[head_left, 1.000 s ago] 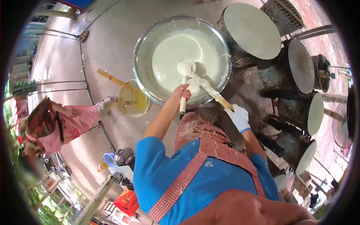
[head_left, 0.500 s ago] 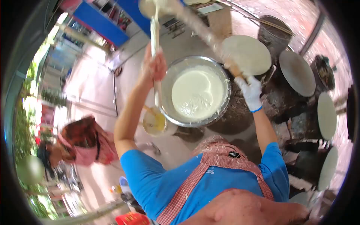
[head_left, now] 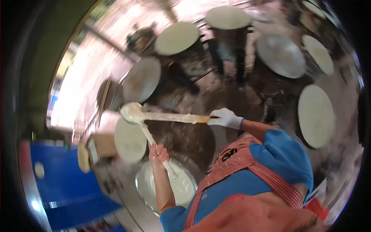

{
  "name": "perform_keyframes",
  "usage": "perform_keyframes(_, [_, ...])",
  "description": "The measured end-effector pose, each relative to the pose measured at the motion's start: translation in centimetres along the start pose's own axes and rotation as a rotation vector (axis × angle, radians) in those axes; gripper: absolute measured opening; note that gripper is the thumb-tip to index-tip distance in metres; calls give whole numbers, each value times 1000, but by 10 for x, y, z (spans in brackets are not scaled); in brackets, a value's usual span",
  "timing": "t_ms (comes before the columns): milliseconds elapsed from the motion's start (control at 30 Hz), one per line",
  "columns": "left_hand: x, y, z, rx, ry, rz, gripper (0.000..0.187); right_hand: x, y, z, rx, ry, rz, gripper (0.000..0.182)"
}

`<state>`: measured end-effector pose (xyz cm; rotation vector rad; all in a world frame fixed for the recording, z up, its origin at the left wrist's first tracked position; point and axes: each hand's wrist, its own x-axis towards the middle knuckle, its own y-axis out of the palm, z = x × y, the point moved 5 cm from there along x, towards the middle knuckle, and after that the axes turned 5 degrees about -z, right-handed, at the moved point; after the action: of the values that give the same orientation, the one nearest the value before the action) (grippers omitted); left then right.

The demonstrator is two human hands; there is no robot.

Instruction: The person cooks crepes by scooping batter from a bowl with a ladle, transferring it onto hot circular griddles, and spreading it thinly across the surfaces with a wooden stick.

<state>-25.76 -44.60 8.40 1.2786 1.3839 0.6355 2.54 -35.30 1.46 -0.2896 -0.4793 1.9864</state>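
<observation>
My bare left hand [head_left: 158, 153] is closed around a pale, batter-coated stick [head_left: 148, 134], whose lower end hangs above the basin. In a white glove, my right hand [head_left: 226, 118] grips the wooden handle of a long ladle [head_left: 170, 117], also smeared with batter. The two tools meet at a round bowl [head_left: 132, 112] coated in batter; how the stick's tip sits against it cannot be made out. Below my left forearm stands a metal basin [head_left: 138, 185] of creamy batter [head_left: 181, 189]. A round griddle with a pale surface [head_left: 130, 140] lies just beyond the basin.
More round griddles stand in an arc: a greyish one [head_left: 142, 79], a pale one [head_left: 177, 38], another at the top [head_left: 228, 17], a grey one [head_left: 281, 55] and a pale one at right [head_left: 315, 116]. Blue panels [head_left: 71, 178] stand at lower left.
My view has swung round toward the griddles, and the basin now appears lower in it. Both tools have come down into full view, with their far ends together near the griddles.
</observation>
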Motion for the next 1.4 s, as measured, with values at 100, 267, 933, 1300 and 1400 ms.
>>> perform_keyframes(100, [111, 4, 38, -298, -482, 23, 30, -32, -49, -66, -134, 116, -195, 39])
perform_keyframes(267, [239, 33, 185, -429, -868, -212, 19, -168, -142, -129, -243, 619, -381, 41])
perform_keyframes(933, [555, 191, 574, 1747, 65, 855, 55, -205, -308, -207, -592, 1000, -1292, 29])
perform_keyframes(1300, [562, 282, 508, 1756, 526, 1016, 66, -160, -327, -224, -420, 1252, -1387, 31])
perform_keyframes(1400, [561, 276, 449, 1536, 511, 1066, 63, -118, -317, -262, 158, 940, -1744, 34])
